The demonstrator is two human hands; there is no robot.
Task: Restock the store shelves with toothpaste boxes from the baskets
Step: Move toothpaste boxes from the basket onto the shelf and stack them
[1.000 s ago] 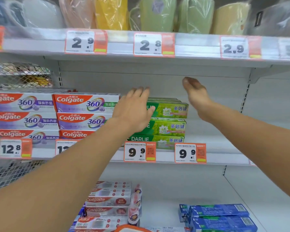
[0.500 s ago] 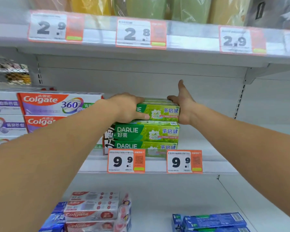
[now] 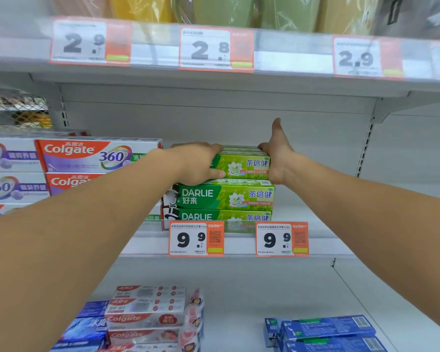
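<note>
A stack of green Darlie toothpaste boxes point(image 3: 226, 195) stands on the middle shelf point(image 3: 320, 246), with several more boxes lined up behind the top one. My left hand point(image 3: 196, 161) grips the left end of the top Darlie box point(image 3: 244, 166), fingers over its top and thumb on its front face. At the box's right end my right hand point(image 3: 280, 153) presses with the palm. Its fingers hook over the top and its thumb points straight up. No basket is in view.
Colgate 360 boxes point(image 3: 87, 154) are stacked directly left of the Darlie stack. Price tags reading 9.9 point(image 3: 196, 238) hang on the shelf edge. The shelf above point(image 3: 290, 57) carries wrapped cups. Below lie red-and-white Colgate boxes point(image 3: 142, 318) and blue boxes point(image 3: 325, 329).
A second ago my left hand lay flat before the stack and my right hand hovered above it. Both have since come onto the ends of the top Darlie box.
</note>
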